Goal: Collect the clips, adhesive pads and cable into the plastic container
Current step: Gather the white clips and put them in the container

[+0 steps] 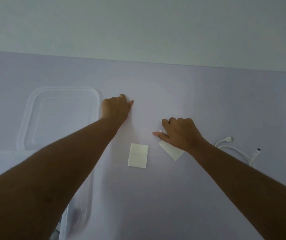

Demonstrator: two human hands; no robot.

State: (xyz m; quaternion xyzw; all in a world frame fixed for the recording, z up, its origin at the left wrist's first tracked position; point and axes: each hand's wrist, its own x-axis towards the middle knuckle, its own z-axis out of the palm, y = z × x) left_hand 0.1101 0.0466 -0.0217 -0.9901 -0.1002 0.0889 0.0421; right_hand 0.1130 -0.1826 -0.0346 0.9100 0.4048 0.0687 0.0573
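Here, two bare hands are stretched over a pale lilac table (156,196). The left hand (116,108) is curled, fingertips pressed to the surface just right of a clear lid (34,118); whether anything is pinched cannot be told. The right hand (180,134) is closed around a small white clip (160,131). One adhesive pad (138,155) is laid flat right of the lid; a second pad (170,150) is partly covered by the right wrist. Farther right, a white cable (234,149) is seen. The plastic container (76,213) is partly hidden below the lid, under the left forearm.
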